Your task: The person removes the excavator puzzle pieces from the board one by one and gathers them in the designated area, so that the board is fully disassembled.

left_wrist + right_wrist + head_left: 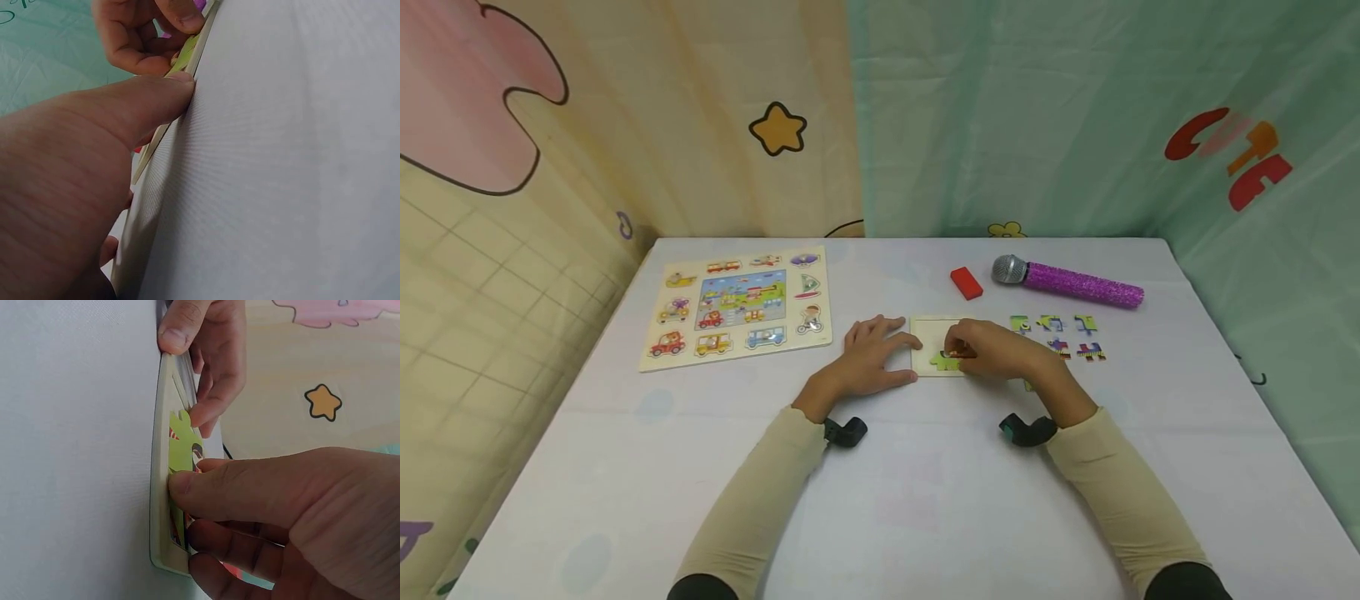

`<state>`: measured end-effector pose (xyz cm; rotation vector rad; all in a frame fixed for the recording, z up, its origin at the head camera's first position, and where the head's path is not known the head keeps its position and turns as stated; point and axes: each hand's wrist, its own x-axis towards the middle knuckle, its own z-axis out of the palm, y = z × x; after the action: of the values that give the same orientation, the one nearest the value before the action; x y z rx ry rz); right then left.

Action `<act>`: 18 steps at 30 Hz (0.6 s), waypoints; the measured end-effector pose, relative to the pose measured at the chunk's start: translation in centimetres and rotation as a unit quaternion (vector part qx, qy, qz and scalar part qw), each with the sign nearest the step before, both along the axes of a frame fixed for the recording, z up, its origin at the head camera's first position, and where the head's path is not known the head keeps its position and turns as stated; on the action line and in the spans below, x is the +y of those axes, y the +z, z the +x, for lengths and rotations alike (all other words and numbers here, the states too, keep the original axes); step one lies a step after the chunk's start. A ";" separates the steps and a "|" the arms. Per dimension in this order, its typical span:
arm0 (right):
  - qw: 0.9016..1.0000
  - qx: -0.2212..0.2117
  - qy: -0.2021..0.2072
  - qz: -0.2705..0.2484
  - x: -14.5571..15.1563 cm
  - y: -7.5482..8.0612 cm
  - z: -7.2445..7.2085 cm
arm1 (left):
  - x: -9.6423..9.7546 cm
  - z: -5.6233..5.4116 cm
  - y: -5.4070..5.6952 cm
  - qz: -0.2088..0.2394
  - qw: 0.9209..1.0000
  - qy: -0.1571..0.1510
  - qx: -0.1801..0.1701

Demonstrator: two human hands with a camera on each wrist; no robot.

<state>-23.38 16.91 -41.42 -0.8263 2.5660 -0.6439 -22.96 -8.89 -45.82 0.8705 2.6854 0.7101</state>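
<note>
A small pale wooden puzzle board [928, 333] lies flat in the middle of the table. Spread along its left edge is my left hand [872, 358], with the thumb and a fingertip touching the frame. My right hand [1000, 348] reaches over the right part of the board. Its thumb and curled fingers pinch a green jigsaw piece low in the tray, partly hidden by the fingers. Beside that, a joined green piece with red and white marks [182, 450] lies inside the frame in the right wrist view.
Several loose jigsaw pieces [1086, 324] lie right of the board, one partly under the right wrist. Behind are a red block [966, 283] and a purple glittery microphone [1082, 284]. A larger vehicle picture puzzle [805, 333] lies at the left. Curtains [1000, 125] hang behind the table.
</note>
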 end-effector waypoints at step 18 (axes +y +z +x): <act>1.000 -0.007 0.006 -0.011 0.1 0.0 -0.3 | 0.1 -0.2 -0.2 -0.001 1.000 -0.002 0.005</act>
<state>-23.65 17.05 -41.39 -0.8396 2.5440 -0.6727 -23.12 -8.83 -46.01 0.8804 2.6931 0.7048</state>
